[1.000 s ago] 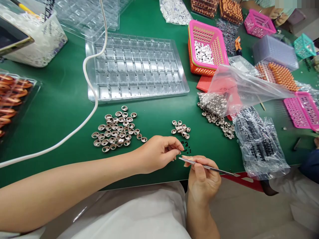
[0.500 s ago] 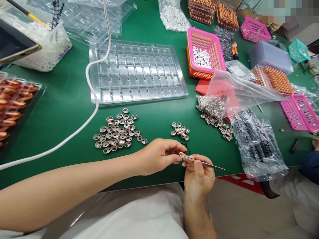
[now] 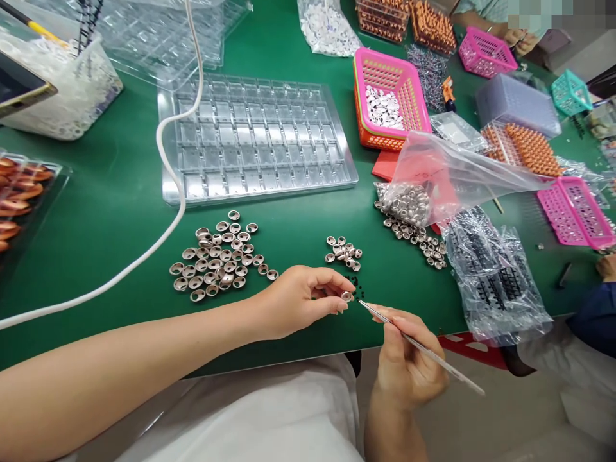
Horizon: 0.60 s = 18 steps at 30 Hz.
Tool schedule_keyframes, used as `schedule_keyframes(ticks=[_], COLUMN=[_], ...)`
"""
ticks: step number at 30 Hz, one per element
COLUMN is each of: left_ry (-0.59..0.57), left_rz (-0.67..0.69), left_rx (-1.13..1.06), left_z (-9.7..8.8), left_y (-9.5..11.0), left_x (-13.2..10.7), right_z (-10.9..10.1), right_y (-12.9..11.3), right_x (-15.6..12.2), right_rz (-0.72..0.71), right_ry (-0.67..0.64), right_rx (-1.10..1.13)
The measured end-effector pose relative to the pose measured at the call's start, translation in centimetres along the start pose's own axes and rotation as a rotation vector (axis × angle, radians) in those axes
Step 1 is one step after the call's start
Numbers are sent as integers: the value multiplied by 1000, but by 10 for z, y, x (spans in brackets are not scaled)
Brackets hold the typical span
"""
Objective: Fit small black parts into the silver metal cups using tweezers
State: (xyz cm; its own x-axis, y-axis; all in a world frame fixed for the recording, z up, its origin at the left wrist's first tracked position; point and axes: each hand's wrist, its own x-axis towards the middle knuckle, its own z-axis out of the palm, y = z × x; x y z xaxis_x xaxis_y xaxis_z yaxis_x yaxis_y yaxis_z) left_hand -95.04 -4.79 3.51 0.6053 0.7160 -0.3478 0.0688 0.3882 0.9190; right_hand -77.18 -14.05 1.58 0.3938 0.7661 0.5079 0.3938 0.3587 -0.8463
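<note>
My left hand (image 3: 301, 300) pinches a small silver metal cup (image 3: 346, 296) between thumb and fingertips, just above the green table near its front edge. My right hand (image 3: 407, 362) grips thin metal tweezers (image 3: 418, 345), their tip pointing at the cup and a little right of it. Tiny black beads (image 3: 355, 283) lie on the table right behind the cup. A small cluster of silver cups (image 3: 343, 251) sits beyond them. A larger spread of silver cups (image 3: 219, 256) lies to the left of my left hand.
A clear compartment tray (image 3: 255, 138) lies mid-table with a white cable (image 3: 166, 160) crossing its left side. At the right are a pink basket (image 3: 389, 96) of white parts, a plastic bag (image 3: 452, 173) spilling silver eyelets (image 3: 409, 205), and bagged black parts (image 3: 495, 276). Another person's hands work at the far right.
The tweezers' tip met the cup in my left fingers half a second ago, then drew back. My right hand dropped lower and right, tilting the tweezers steeper. My left hand stayed put.
</note>
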Motion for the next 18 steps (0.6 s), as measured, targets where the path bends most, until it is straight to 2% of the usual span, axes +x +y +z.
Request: schedule_keyframes(ticks=[7,18], left_ry=[6,21], left_rz=[71,105], left_rx=[127,170], left_z=[0,-1], left_y=[-1,-5], left_x=[1,2], right_z=[-11,-11], right_y=[1,1], right_x=[-1,1], right_rz=[-160,-183], right_ry=[-221,-301], right_rx=[-101,-150])
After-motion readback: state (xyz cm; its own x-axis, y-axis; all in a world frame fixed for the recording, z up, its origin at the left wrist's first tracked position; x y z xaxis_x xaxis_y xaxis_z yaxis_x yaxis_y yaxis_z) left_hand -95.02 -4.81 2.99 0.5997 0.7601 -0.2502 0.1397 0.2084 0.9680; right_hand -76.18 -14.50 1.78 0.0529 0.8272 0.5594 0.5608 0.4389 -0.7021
